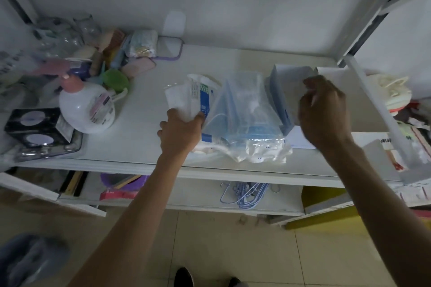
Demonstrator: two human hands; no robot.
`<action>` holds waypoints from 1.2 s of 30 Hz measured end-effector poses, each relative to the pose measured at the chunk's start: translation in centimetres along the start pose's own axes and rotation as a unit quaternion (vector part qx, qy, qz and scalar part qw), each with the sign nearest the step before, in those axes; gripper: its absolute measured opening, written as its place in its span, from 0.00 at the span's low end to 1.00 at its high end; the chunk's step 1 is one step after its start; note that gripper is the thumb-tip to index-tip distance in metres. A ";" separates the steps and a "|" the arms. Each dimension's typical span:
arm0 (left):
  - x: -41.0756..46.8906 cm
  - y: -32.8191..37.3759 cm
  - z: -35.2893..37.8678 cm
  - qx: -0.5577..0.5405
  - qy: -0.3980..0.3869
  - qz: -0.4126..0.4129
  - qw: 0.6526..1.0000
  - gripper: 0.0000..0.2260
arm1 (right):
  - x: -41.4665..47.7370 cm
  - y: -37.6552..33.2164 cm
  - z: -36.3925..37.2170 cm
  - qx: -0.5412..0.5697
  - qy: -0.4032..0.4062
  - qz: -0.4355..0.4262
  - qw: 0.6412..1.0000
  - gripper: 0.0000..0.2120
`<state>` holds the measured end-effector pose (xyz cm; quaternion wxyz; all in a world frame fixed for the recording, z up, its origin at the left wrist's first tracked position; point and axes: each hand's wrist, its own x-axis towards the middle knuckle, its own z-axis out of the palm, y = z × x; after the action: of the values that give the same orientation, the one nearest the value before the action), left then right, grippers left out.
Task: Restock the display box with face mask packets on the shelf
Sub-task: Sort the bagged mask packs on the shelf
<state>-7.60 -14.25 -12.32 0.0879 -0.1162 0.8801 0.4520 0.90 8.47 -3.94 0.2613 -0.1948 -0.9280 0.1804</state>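
A clear plastic packet of blue face masks [242, 114] lies on the white shelf [149, 109], leaning toward the open display box [283, 91] at its right. White packets with blue print [198, 93] lie to its left. My left hand [180, 130] grips the near edge of those white packets, thumb against the blue print. My right hand [325, 109] hovers over the box's opening with fingers curled; what it holds, if anything, is hidden behind the hand. The box's white flaps stand up behind it.
At the shelf's left stand a white pump bottle [87, 107], a black box [37, 127] in a clear tray and a pile of small toiletries [112, 53]. A white upright post [377, 109] rises right of the box. Hangers [247, 193] lie on the lower shelf.
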 end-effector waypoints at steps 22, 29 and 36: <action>0.9 -3.5 -3.6 -0.168 -0.051 -0.012 0.984 0.16 | -0.4 -11.5 9.2 0.149 -0.352 0.066 0.922 0.22; 1.3 -2.1 -4.3 -0.180 -0.089 -0.063 0.978 0.14 | 1.2 -11.9 8.8 0.315 -0.363 0.253 0.840 0.15; 2.4 -2.2 -4.0 -0.158 -0.095 0.001 0.983 0.32 | 3.6 -9.2 4.9 0.457 -0.188 0.332 0.804 0.08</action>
<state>-9.42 -19.04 -12.39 0.1511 -0.0839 0.7853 0.5946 -7.11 1.13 -2.32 0.0649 -0.3118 -0.6477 0.6921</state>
